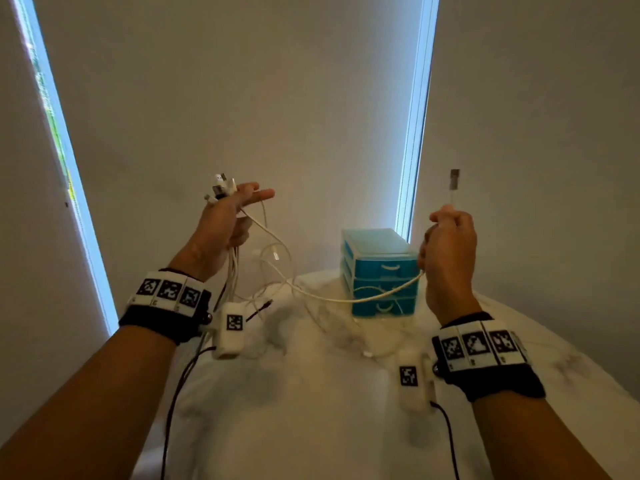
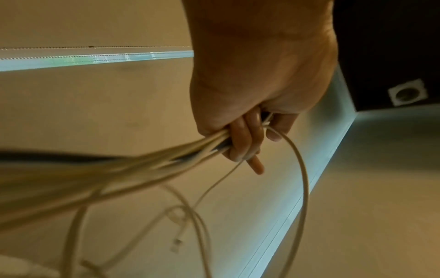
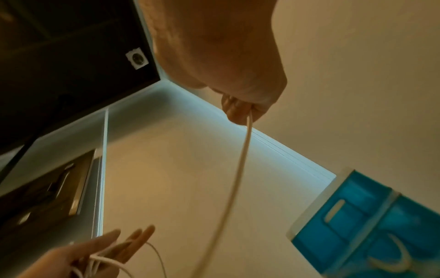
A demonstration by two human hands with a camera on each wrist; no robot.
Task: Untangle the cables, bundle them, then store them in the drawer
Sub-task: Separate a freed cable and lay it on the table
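Observation:
Raised at the left, my left hand (image 1: 225, 220) grips a bunch of white cables (image 1: 232, 268), whose plug ends (image 1: 220, 187) stick up past the fingers; index and middle fingers point out straight. In the left wrist view the curled fingers (image 2: 240, 139) clamp the cable bunch (image 2: 142, 169). My right hand (image 1: 448, 244) is raised at the right and pinches one white cable (image 1: 346, 299) just below its USB plug (image 1: 454, 180). That cable sags across to the left hand. The blue drawer unit (image 1: 379, 271) stands shut on the table behind the cable.
Loose cable loops (image 1: 332, 327) lie on the white marbled table (image 1: 311, 410) in front of the drawer unit. Blinds and bright window strips (image 1: 415, 116) fill the background. Black sensor leads (image 1: 180, 382) hang from both wrist bands.

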